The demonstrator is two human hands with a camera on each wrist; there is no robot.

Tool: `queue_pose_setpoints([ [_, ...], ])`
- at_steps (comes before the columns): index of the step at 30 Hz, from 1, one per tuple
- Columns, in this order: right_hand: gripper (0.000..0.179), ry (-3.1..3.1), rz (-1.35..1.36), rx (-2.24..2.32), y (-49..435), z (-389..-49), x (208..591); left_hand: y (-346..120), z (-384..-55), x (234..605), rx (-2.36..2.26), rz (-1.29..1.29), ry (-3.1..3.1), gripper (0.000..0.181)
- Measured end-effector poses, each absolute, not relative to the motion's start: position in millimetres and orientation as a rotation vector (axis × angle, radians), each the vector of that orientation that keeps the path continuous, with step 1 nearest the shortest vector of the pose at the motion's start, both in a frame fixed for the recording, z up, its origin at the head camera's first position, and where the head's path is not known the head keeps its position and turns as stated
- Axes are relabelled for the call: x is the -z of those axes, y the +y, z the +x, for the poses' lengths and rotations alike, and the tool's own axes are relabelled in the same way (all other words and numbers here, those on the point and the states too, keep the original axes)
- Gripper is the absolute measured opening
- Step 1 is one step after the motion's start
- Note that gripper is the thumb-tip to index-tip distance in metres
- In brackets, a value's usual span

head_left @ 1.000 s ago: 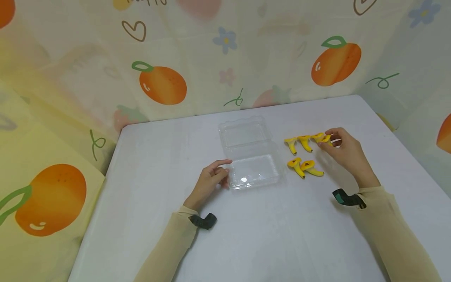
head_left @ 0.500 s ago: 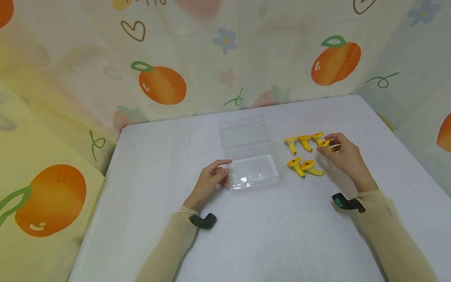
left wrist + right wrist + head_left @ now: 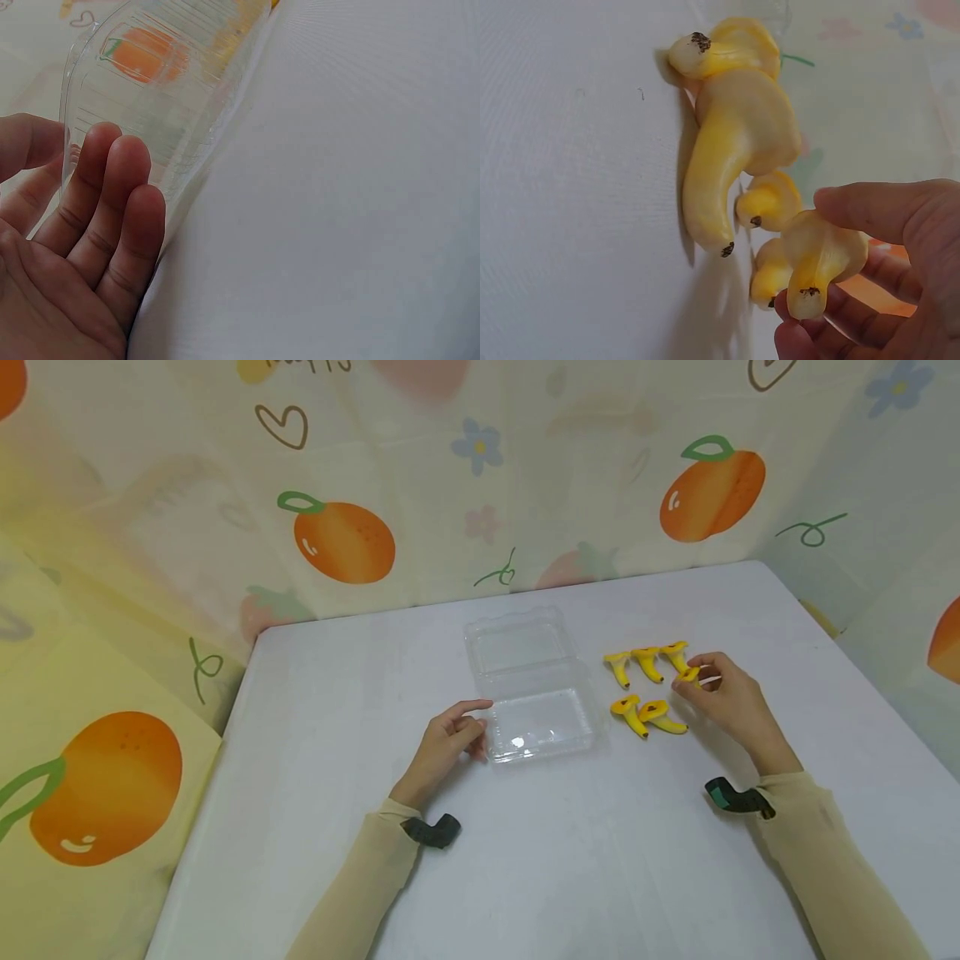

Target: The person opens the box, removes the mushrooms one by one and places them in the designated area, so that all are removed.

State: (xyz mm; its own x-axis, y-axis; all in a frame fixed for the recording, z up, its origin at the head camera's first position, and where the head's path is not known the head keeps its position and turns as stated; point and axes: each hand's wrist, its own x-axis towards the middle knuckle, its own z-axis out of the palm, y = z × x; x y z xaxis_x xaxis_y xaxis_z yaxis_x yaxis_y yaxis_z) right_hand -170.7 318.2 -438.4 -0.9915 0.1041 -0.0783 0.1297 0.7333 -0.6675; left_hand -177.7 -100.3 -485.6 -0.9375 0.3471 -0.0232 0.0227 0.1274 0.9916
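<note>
My right hand pinches a small yellow banana-shaped piece between thumb and fingers. Its flared end is up by the thumb, and its narrow brown-marked tip points to the camera in the right wrist view. Three similar pieces lie in a row just left of this hand, and two more, one of them a curved yellow piece, lie nearer the person. At the left side of a clear plastic clamshell box, my left hand rests with its fingertips against the wall, index finger extended.
The box's lid lies folded back, away from the person, on the white table. A curtain printed with oranges and flowers hangs behind the table. Dark wrist mounts sit on both sleeves.
The right hand has drawn slightly toward the person with the yellow piece, which now stands apart from the back row. The left hand and the box have stayed in place.
</note>
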Motion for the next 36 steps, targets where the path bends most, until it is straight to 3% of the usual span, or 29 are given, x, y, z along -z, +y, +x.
queue_pose_setpoints([
  [36,0.068,2.755,0.191,1.076,320.9,-169.1,445.8,-102.3,-177.2,484.9,-1.89,0.392,2.162,0.037],
])
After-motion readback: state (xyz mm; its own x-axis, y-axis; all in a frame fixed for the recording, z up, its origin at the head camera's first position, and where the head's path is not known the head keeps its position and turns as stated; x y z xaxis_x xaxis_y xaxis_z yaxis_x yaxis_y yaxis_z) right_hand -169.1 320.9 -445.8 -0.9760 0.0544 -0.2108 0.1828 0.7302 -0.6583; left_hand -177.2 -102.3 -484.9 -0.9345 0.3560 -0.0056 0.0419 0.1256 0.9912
